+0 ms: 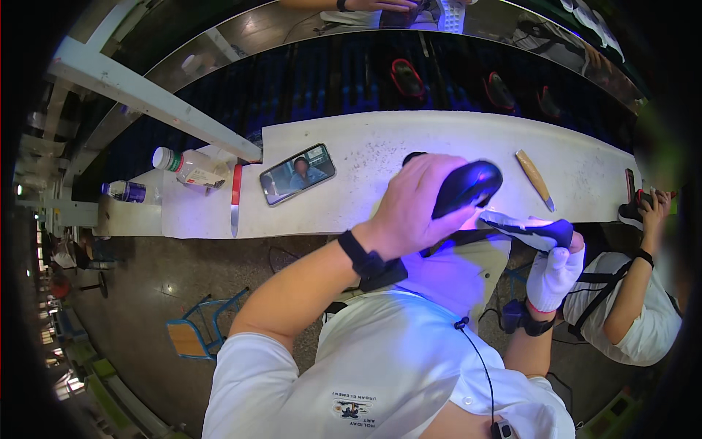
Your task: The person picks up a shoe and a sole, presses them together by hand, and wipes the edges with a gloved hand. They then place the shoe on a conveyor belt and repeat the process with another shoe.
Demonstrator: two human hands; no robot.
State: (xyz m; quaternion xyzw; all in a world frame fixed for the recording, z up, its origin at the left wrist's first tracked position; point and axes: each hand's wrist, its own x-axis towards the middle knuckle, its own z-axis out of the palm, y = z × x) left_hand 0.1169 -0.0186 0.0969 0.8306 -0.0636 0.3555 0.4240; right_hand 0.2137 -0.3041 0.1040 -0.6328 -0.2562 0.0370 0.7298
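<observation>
My left hand (417,201), bare with a black band at the wrist, is closed around a shiny black rounded piece (472,186) that looks like a shoe; my palm and fingers hide much of it. To its right my right hand (553,278), in a white glove with a bare fingertip showing, grips a grey and black shoe (537,233) by its dark end. The shoe's pale end points toward my left hand, close to the black piece. Both hands are over the near edge of the white bench (358,139). Purple light falls on hands and shirt.
A wooden-handled knife (536,181) lies beyond my right hand. Left on the bench are a phone (298,173), a red-handled knife (235,201) and two bottles (197,168). Red-rimmed dark shoe pieces (407,78) sit on the conveyor. A co-worker's hand (653,208) holds a shoe at right.
</observation>
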